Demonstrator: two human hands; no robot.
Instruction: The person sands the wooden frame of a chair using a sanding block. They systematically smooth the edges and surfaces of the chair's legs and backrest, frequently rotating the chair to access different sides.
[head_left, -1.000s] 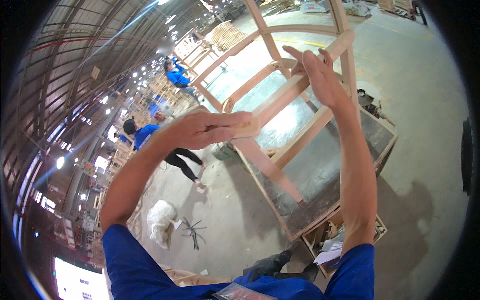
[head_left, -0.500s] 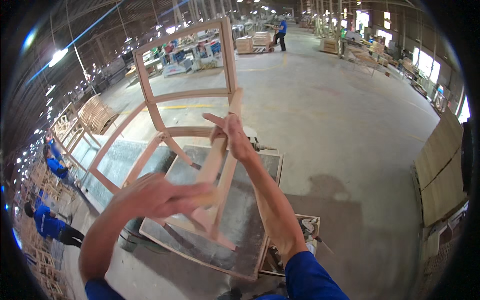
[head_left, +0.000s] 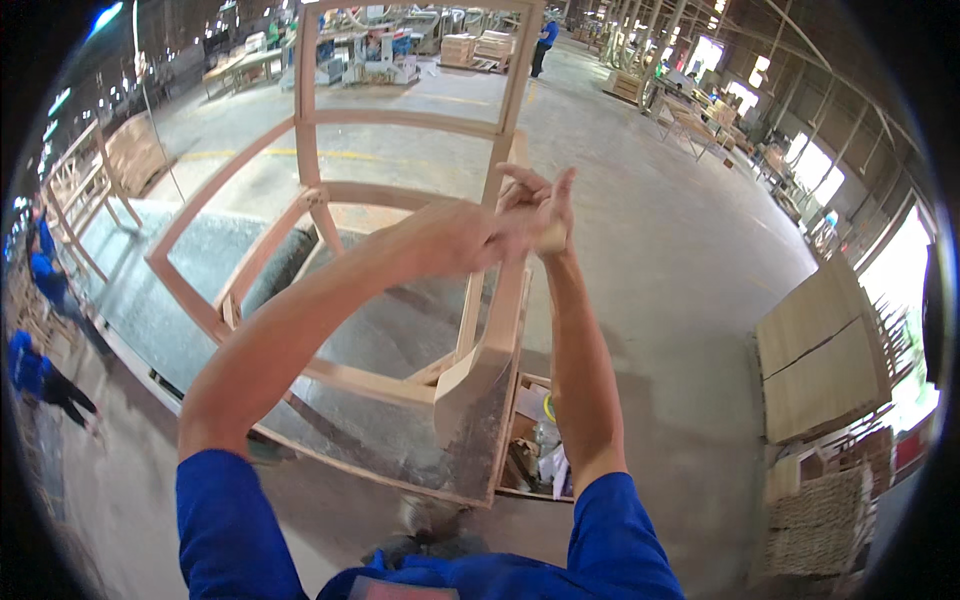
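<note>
A bare wooden armchair frame (head_left: 370, 382) stands on a grey-topped worktable (head_left: 360, 440). Its right armrest (head_left: 505, 315) runs away from me toward the tall back. My left hand (head_left: 475, 238) reaches across the frame to the far part of this armrest, its fingers blurred. Against its fingertips shows a small pale yellow pad (head_left: 550, 238), whose kind is unclear. Close beside it, my right hand (head_left: 540, 200) has its fingers apart, one pointing upward. Whether the right hand touches the wood is hidden.
An open box of tools and scraps (head_left: 530, 450) sits at the table's right side. Another chair frame (head_left: 85, 195) stands at the far left. Wooden panels (head_left: 820, 350) lean at right. People in blue work at left, and one person (head_left: 545, 45) stands far off.
My left hand has swept from the armrest's near end to its far end, beside my right hand. The right hand has turned, fingers spreading upward. The whole view has shifted.
</note>
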